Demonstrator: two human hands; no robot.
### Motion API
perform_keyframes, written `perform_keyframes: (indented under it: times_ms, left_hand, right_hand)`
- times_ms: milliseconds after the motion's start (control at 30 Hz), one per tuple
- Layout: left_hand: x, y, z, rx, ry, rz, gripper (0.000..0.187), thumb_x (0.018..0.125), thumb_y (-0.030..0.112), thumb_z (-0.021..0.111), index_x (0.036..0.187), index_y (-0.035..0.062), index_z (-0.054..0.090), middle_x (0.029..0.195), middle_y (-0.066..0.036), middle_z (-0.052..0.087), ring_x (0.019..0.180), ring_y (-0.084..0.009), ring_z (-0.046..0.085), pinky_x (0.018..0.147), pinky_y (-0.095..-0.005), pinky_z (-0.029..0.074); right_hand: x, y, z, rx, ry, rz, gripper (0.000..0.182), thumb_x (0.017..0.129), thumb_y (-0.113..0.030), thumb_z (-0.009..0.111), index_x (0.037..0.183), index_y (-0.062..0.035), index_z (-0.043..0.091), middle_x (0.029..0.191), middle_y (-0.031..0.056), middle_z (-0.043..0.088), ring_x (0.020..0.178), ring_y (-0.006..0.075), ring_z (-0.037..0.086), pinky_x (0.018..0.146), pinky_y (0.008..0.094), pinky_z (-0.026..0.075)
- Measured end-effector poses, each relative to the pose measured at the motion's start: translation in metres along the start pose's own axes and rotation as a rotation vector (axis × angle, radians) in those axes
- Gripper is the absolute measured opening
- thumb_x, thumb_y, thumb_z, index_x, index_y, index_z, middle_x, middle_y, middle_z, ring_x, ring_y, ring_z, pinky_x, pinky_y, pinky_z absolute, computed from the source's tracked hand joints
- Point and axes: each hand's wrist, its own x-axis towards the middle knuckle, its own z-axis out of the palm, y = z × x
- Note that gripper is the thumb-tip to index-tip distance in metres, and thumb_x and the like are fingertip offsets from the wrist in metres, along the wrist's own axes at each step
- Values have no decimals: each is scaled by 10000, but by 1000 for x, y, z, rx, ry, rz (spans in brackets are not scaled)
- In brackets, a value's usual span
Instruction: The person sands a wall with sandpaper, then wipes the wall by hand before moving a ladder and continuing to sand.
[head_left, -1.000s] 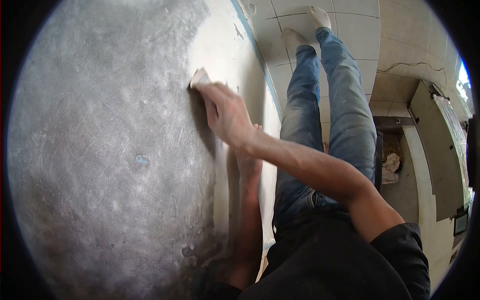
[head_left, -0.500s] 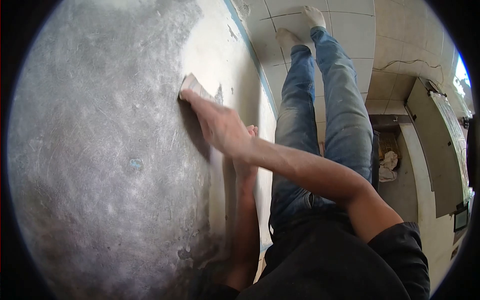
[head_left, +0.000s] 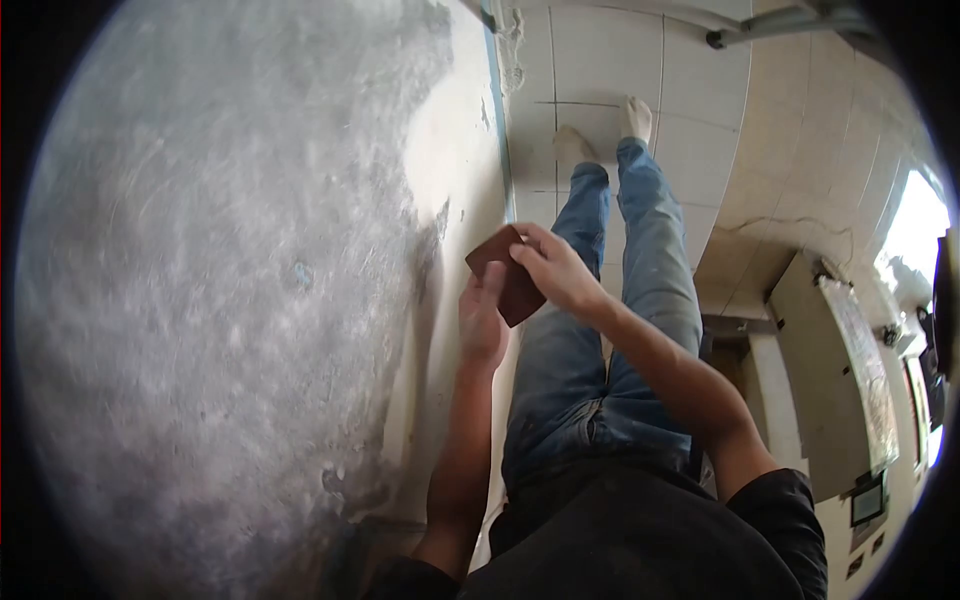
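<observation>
A reddish-brown piece of sandpaper (head_left: pixel 520 297) is up in front of my body, its coarse face toward me, away from the wall (head_left: pixel 230 260). My right hand (head_left: pixel 562 270) pinches its upper right edge, the thumb on the near face. At the lower left edge my left hand (head_left: pixel 483 325) holds it too, thumb across the face and the other fingers partly hidden. The wall beside my hands is patchy grey, with a pale strip (head_left: pixel 450 150) along its lower part.
My legs in jeans (head_left: pixel 650 240) and my bare feet stand on light floor tiles (head_left: pixel 605 50). Metal bars (head_left: pixel 780 25) cross the top right. A grey cabinet-like panel (head_left: pixel 820 370) stands at the right, and a cable (head_left: pixel 790 222) runs near it.
My right hand has come off the wall with the sandpaper and moved toward my legs. My left hand has come up to the sandpaper. The view has shifted, bringing metal bars in.
</observation>
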Motion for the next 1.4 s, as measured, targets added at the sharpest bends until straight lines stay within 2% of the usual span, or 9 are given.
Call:
perform_keyframes:
  times_ms: [100, 133, 333, 433, 667, 933, 1100, 1267, 1400]
  left_hand:
    - [-2, -12, 10, -15, 103, 4, 476, 994, 256, 608, 1376, 9, 467, 1282, -108, 583, 1178, -198, 555, 1008, -360, 446]
    - [-4, -15, 12, -57, 152, 8, 455, 984, 231, 627, 1360, 15, 488, 1257, -99, 600, 1153, -191, 568, 990, -350, 456]
    - [-18, -26, 11, 225, 334, 128, 418, 971, 254, 644, 1283, -3, 537, 1220, -83, 618, 1111, -161, 580, 968, -317, 453]
    - [-30, -31, 16, 242, 347, 102, 430, 972, 271, 644, 1279, -12, 542, 1234, -90, 612, 1130, -154, 558, 974, -311, 438]
    - [-65, -61, 44, 269, 433, 97, 410, 974, 286, 639, 1240, -15, 555, 1166, -88, 633, 1055, -155, 590, 935, -314, 459]
    - [-77, -72, 87, 301, 483, 112, 379, 967, 287, 656, 1186, -13, 583, 1081, -77, 654, 982, -144, 602, 869, -307, 482]
    - [-78, -70, 115, 302, 481, 133, 378, 971, 295, 652, 1181, -11, 582, 1078, -74, 653, 978, -138, 601, 859, -300, 489]
    - [-83, -71, 132, 312, 466, 91, 372, 973, 292, 651, 1179, -10, 583, 1079, -73, 652, 971, -131, 603, 853, -300, 501]
    - [-90, -67, 140, 309, 467, 95, 374, 973, 286, 652, 1182, -16, 583, 1087, -74, 652, 965, -130, 610, 846, -299, 509]
  right_hand:
    - [-25, -11, -7, -459, 289, -277, 405, 914, -259, 641, 1211, 7, 573, 926, 187, 617, 911, 307, 611, 888, 374, 474]
    - [-17, -6, -16, -553, 452, -550, 295, 897, -275, 698, 998, -7, 631, 798, 136, 581, 758, 271, 580, 774, 392, 484]
    - [-25, -29, -74, 46, 271, 271, 606, 978, -488, 562, 571, -58, 436, 555, -37, 386, 506, 109, 364, 487, 311, 321]
    - [-25, -14, -91, -224, 291, 132, 638, 990, -547, 499, 559, -90, 391, 535, -56, 328, 507, 69, 305, 472, 301, 276]
    - [-62, -24, -106, -379, 142, 98, 431, 877, -206, 600, 564, -3, 384, 510, -22, 323, 506, 72, 327, 477, 330, 300]
    - [-71, -5, -145, -483, 123, -438, 180, 821, -100, 654, 692, -4, 572, 638, 35, 501, 543, 77, 453, 475, 258, 362]
    - [-81, -32, -170, -349, -51, 19, 304, 899, -299, 664, 793, -15, 673, 583, 67, 579, 730, 149, 636, 671, 271, 495]
    - [-87, -49, -189, -370, -154, 390, 522, 960, -354, 551, 598, 15, 622, 496, 92, 581, 576, 223, 639, 693, 298, 532]
    - [-95, -49, -191, -435, -198, 50, 538, 973, -293, 440, 591, 22, 649, 651, 152, 685, 650, 262, 693, 763, 352, 547]
